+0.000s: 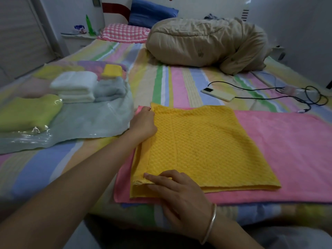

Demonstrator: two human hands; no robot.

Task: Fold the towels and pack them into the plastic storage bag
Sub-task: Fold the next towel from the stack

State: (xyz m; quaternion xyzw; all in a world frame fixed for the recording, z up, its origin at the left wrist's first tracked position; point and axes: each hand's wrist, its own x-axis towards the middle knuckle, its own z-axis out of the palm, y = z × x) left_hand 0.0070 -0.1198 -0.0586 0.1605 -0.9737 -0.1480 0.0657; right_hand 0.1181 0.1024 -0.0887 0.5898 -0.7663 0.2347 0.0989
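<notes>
Pinching the far left corner of the yellow towel with the left hand, fingers curled tight onto the cloth; pinching the near left corner with the right hand, index and thumb closed on the top layer. Already folded double and lying on a spread pink towel on the striped bed, just beside the plastic storage bag. Likely to go crooked from here: with only the left edge held, easy to drag the 2 layers out of line, or to catch the pink towel underneath and lift both together. Inside the bag, flat on the bed to the left: 1 green towel nearest, a stack of white towels, 1 grey towel touching them, 1 small yellow towel behind, paler folded pieces further back. Cannot tell where the bag's mouth lies.
</notes>
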